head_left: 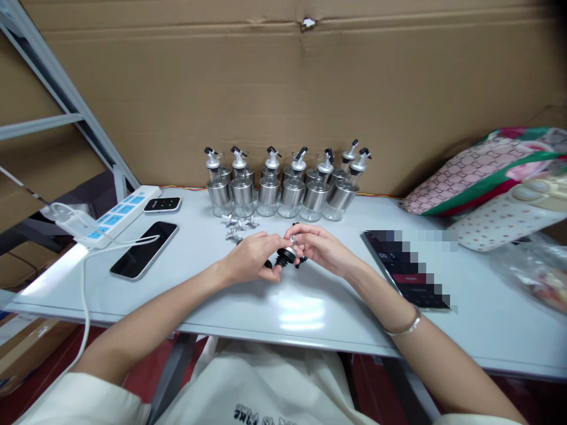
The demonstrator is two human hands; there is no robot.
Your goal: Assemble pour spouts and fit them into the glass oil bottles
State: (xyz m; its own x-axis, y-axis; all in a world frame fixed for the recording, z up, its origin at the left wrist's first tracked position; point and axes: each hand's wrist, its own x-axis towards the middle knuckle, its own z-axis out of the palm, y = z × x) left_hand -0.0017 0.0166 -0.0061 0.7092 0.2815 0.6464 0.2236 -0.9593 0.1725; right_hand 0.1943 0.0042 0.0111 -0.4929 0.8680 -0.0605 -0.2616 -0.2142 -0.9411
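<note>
Near the middle of the table, my left hand (257, 257) is closed around a black and silver pourer stopper (286, 256), its ribbed black end pointing down. My right hand (321, 248) pinches at the top of the same stopper, its fingertips touching a small silvery part there. Silver pourer pieces (238, 225) lie in a pile just beyond my left hand. Small black pieces (302, 260) show partly behind my fingers. Glass bottles with metal bands (268, 192) stand in rows behind, several with silver and black pourers in their necks.
A phone (144, 250), a small device (162, 205) and a white power strip (124, 215) with cables lie at left. Another phone (405, 271) lies right of my right hand. A patterned bag (469, 177) and plastic wrapping are at far right. Cardboard (177, 88) stands behind.
</note>
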